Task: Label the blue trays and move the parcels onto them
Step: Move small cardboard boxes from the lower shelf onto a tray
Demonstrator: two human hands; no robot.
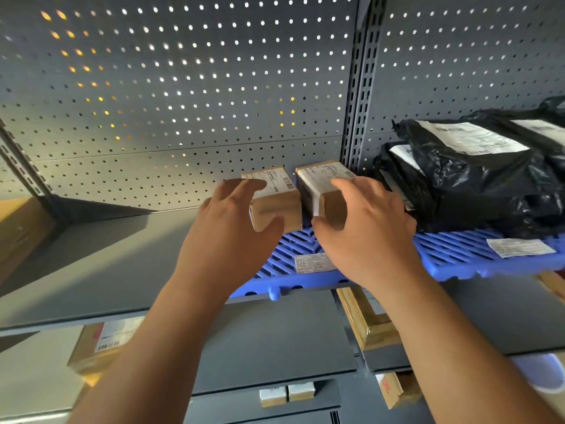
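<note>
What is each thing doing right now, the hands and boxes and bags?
left hand, grips the left box.
right hand, grips the right box.
left box, at the blue tray's left edge.
right box, standing on the blue tray.
blue tray, label stuck on.
black bags, piled on the neighbouring tray.

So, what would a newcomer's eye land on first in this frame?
The two hands at centre: the left hand grips the left box and the right hand grips the right box, side by side at the left end of the blue tray. Right of them, black parcel bags lie piled on the blue slats.
</note>
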